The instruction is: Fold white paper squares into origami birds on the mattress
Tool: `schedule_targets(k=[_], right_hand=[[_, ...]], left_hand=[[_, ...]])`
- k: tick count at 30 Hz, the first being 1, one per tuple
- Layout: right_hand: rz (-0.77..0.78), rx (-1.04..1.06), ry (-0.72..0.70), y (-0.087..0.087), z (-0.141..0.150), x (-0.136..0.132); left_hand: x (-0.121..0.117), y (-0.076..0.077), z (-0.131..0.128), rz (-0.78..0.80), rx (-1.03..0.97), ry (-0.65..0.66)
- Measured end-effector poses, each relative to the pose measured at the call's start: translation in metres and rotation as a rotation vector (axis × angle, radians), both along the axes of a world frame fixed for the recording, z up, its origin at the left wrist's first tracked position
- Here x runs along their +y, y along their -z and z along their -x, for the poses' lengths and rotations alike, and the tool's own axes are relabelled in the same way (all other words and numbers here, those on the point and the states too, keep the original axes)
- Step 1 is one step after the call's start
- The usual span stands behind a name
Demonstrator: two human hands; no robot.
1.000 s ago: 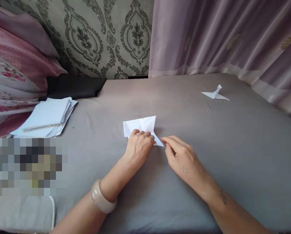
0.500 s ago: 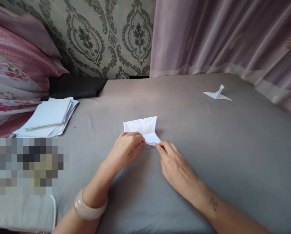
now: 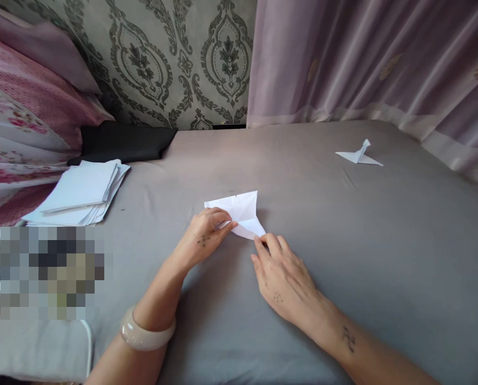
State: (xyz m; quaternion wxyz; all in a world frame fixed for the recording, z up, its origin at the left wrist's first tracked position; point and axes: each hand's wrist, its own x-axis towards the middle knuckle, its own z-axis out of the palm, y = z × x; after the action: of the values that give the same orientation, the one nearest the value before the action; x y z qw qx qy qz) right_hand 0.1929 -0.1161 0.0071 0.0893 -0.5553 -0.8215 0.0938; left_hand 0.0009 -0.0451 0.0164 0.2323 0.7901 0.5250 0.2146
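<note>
A creased sheet of white paper [image 3: 245,206], partly folded, rests on the grey cloth in front of me. Its far flap stands up a little and the near part slopes down to the right. My left hand [image 3: 204,238] pinches the paper's left side between thumb and fingers, hiding that edge. At the near right corner, the fingertips of my right hand [image 3: 286,278] touch the paper. The right thumb is spread away from the fingers, off the sheet. A pale bangle [image 3: 146,332] circles my left wrist.
A folded white paper figure [image 3: 359,155] stands at the far right on the grey cloth [image 3: 375,256]. To the left lie a stack of white paper [image 3: 81,187] and a black folded item [image 3: 126,141]. A blurred patch covers things at the near left; a white cable [image 3: 88,342] runs below.
My left hand has shifted slightly left along the paper, baring more of its middle. The right thumb has come away from the corner, and the near edge looks more raised.
</note>
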Motion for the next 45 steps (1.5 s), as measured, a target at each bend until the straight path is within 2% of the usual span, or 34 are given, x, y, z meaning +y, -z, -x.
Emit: schedule_targets(k=[8, 15, 17, 20, 22, 25, 28, 38, 45], right_hand=[[-0.049, -0.040, 0.021, 0.003, 0.006, 0.002], [-0.018, -0.048, 0.008, -0.001, 0.004, -0.002], [-0.013, -0.052, 0.004, -0.002, 0.004, -0.002], [-0.027, -0.063, 0.010, -0.001, 0.005, 0.000], [-0.033, -0.069, 0.013, 0.000, 0.006, 0.001], [-0.030, -0.075, 0.013, 0.001, 0.006, -0.001], [-0.018, -0.080, 0.018, 0.000, 0.005, -0.002], [-0.043, -0.079, 0.013, 0.002, 0.006, 0.004], [-0.058, -0.110, 0.002, 0.001, 0.006, 0.003]], left_hand=[[0.002, 0.000, 0.001, -0.010, -0.129, -0.142], [0.002, -0.007, 0.011, -0.009, -0.055, -0.164], [0.001, -0.009, 0.013, 0.036, -0.108, -0.192], [-0.002, -0.010, 0.011, 0.190, -0.238, -0.248], [-0.002, -0.010, 0.008, 0.268, -0.326, -0.229], [-0.001, -0.009, 0.005, 0.247, -0.410, -0.176], [0.001, -0.007, 0.005, 0.195, -0.384, -0.168], [-0.001, -0.011, 0.004, 0.160, -0.287, -0.172], [0.007, 0.000, 0.007, 0.216, -0.336, -0.192]])
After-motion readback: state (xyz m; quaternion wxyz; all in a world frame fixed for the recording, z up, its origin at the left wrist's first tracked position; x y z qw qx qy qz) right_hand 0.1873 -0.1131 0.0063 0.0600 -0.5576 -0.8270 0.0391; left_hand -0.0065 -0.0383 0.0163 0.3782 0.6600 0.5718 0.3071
